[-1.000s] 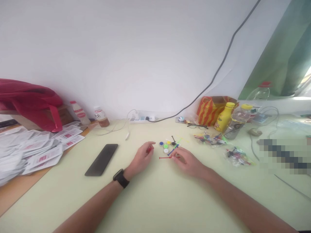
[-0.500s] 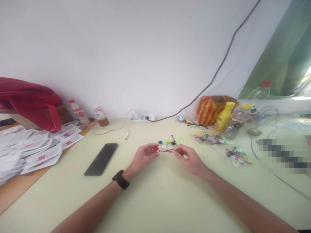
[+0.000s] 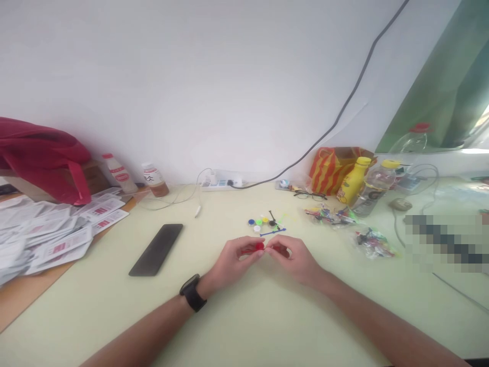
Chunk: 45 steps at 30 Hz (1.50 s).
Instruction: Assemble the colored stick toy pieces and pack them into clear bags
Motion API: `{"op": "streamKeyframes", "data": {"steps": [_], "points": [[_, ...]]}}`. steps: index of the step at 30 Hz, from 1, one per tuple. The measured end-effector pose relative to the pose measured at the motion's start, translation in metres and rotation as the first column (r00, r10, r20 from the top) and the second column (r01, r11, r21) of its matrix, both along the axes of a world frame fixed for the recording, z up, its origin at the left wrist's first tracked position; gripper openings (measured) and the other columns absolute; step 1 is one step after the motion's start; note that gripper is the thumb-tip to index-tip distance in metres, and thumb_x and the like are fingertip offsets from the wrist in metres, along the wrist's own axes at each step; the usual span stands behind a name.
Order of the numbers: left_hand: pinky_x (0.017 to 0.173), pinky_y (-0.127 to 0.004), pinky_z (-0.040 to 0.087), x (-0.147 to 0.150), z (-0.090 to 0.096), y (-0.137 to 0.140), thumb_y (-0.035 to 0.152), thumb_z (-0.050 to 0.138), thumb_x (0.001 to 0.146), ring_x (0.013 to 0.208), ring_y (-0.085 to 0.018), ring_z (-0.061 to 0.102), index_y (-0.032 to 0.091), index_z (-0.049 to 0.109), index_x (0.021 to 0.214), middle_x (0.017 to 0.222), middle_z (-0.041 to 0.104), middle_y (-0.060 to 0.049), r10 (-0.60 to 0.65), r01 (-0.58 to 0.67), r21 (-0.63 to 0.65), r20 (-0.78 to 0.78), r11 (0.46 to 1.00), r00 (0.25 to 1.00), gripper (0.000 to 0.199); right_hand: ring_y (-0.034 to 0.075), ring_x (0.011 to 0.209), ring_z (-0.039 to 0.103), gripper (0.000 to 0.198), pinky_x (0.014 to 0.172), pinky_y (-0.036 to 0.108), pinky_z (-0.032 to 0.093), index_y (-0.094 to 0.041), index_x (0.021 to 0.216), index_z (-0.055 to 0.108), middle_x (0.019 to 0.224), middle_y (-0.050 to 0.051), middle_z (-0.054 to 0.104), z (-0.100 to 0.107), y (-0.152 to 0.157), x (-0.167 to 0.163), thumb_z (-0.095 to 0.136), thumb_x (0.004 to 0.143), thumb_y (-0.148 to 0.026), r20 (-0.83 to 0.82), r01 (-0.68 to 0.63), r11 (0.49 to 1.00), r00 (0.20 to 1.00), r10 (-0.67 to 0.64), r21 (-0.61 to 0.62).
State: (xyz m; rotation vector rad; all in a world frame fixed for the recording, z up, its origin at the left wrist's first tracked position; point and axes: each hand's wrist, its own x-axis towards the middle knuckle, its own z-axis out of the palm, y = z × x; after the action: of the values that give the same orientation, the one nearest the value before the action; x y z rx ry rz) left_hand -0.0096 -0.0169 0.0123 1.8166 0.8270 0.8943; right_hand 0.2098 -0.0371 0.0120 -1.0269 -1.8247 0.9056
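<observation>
My left hand (image 3: 235,260) is closed, thumb and fingers pinching a small red plastic disc (image 3: 260,246). A thin red part shows behind its thumb. Fingertips of my right hand (image 3: 296,258) are pinched together right beside the disc, and a dark red piece (image 3: 281,251) shows between its fingers; its shape is mostly hidden. Just beyond both hands lie a blue stick (image 3: 272,232) with knobbed ends, a black stick piece (image 3: 271,218), and small round pieces: a white disc (image 3: 257,229), a blue disc (image 3: 251,222), a green disc (image 3: 259,222) and a yellow one.
A black phone (image 3: 156,250) lies left of my hands. Two plastic bags of small coloured parts (image 3: 330,215) are at right, near glasses (image 3: 310,195), a yellow bottle (image 3: 353,181) and a striped bag (image 3: 324,171). White packets (image 3: 57,234) pile up at far left. A power strip (image 3: 221,184) sits by the wall.
My hands have come together and slightly nearer to me. The red stick stretched between them earlier is now mostly hidden by fingers. The blue stick is now uncovered.
</observation>
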Motion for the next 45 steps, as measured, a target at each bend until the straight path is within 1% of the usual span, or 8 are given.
{"op": "streamKeyframes", "data": {"steps": [4,11,24,28,32,35,41,45], "points": [[0.091,-0.034,0.062,-0.002,0.001,-0.001,0.031,0.066,0.099,0.104,-0.022,0.073,0.023,0.074,0.119,0.116,0.076,-0.008,0.023,-0.01,0.191,-0.067,0.982,0.998,0.024,0.014,0.063,0.046,0.017,0.058,0.027,0.037,-0.022,0.089,0.068,0.075,-0.001,0.061,-0.002,0.001,0.002,0.061,0.097,-0.035,0.061,0.046,0.998,0.997,-0.048,0.036],[0.097,-0.034,0.061,-0.008,-0.002,0.001,0.022,0.067,0.097,0.108,-0.021,0.074,0.026,0.074,0.12,0.119,0.076,-0.007,0.072,-0.024,0.498,-0.078,0.867,0.994,0.024,0.016,0.07,0.056,0.02,0.062,0.027,0.043,-0.021,0.089,0.068,0.077,0.001,0.065,0.005,0.001,0.005,0.058,0.098,-0.035,0.019,0.005,0.999,1.0,-0.006,0.035],[0.096,-0.04,0.061,-0.008,0.0,0.001,0.024,0.06,0.101,0.109,-0.025,0.072,0.024,0.075,0.12,0.117,0.076,-0.011,0.045,0.072,0.535,-0.204,0.842,0.978,0.024,0.017,0.067,0.057,0.025,0.06,0.029,0.046,-0.02,0.086,0.068,0.074,0.002,0.067,0.011,0.001,0.007,0.06,0.097,-0.041,0.036,-0.014,1.0,0.999,0.014,0.002],[0.095,-0.039,0.06,-0.007,0.006,-0.003,0.025,0.062,0.1,0.106,-0.024,0.073,0.025,0.075,0.116,0.115,0.076,-0.01,0.039,0.044,0.473,-0.164,0.88,0.986,0.021,0.017,0.07,0.058,0.023,0.063,0.03,0.046,-0.021,0.087,0.068,0.077,0.002,0.067,0.012,0.001,0.007,0.06,0.098,-0.04,0.007,-0.039,0.999,0.999,0.039,-0.014],[0.102,-0.04,0.056,-0.006,0.017,-0.008,0.027,0.067,0.097,0.114,-0.025,0.069,0.023,0.076,0.109,0.118,0.074,-0.01,-0.038,0.072,0.314,-0.111,0.947,0.993,0.015,0.016,0.071,0.058,0.023,0.068,0.03,0.048,-0.021,0.092,0.068,0.079,0.002,0.066,0.011,0.002,0.007,0.06,0.098,-0.041,-0.071,-0.076,0.995,0.995,0.072,-0.06],[0.098,-0.039,0.057,-0.003,0.02,-0.008,0.029,0.067,0.097,0.105,-0.024,0.07,0.022,0.076,0.11,0.111,0.074,-0.011,-0.121,0.128,0.18,-0.049,0.975,0.991,0.017,0.016,0.072,0.059,0.025,0.072,0.032,0.051,-0.022,0.112,0.066,0.082,0.001,0.065,0.011,0.002,0.008,0.06,0.098,-0.042,-0.134,-0.074,0.994,0.989,0.062,-0.085],[0.093,-0.039,0.061,-0.002,0.015,-0.002,0.034,0.077,0.091,0.096,-0.023,0.072,0.017,0.074,0.101,0.104,0.074,-0.01,-0.092,0.098,-0.044,0.125,0.994,0.988,0.02,0.018,0.075,0.057,0.031,0.074,0.034,0.05,-0.025,0.126,0.062,0.08,0.001,0.059,0.011,-0.004,0.009,0.053,0.102,-0.042,-0.119,0.014,0.999,0.993,-0.007,0.051],[0.092,-0.04,0.062,-0.004,0.014,0.0,0.036,0.081,0.087,0.096,-0.024,0.074,0.016,0.074,0.097,0.103,0.076,-0.011,-0.055,0.076,-0.114,0.177,0.991,0.983,0.023,0.019,0.076,0.056,0.057,0.075,0.034,0.05,-0.031,0.156,0.027,0.088,0.001,0.057,0.007,-0.007,0.006,0.047,0.104,-0.043,-0.155,0.018,0.998,0.988,-0.007,0.065]]}}
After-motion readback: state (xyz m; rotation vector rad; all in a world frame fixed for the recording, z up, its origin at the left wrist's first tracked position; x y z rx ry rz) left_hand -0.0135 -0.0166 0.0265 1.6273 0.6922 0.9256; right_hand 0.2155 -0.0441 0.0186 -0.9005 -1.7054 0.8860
